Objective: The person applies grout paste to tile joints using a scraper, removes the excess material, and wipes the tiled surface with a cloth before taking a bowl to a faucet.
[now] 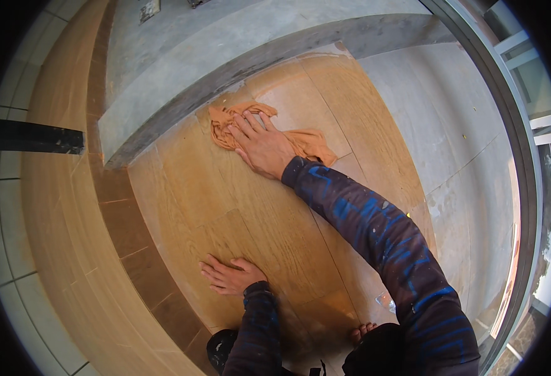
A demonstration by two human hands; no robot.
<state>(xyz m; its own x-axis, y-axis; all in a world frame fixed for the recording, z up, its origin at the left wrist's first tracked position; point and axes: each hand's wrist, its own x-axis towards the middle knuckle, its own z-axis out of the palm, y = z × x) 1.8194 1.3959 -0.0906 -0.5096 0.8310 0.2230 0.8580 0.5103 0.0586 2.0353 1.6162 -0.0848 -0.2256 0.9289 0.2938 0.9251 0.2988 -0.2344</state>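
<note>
My right hand (264, 145) lies flat on a crumpled orange cloth (310, 143), its fingers extended and pressing the cloth onto wood-look floor tiles (269, 244). Bunches of the cloth stick out beyond the fingertips and to the right of the wrist. Nearer to me, my left hand (233, 276) rests palm down on the same tiles, with fingers apart and nothing in it. The tiles around the cloth look partly hazy, with a paler patch just beyond it.
A grey concrete ledge (225, 69) curves along the far side. Grey flooring (457, 125) meets a dark metal door track (526, 188) at right. Brown tiles (122, 207) edge the left, where a black bar (34, 136) juts in. My bare toes (364, 330) show near the bottom.
</note>
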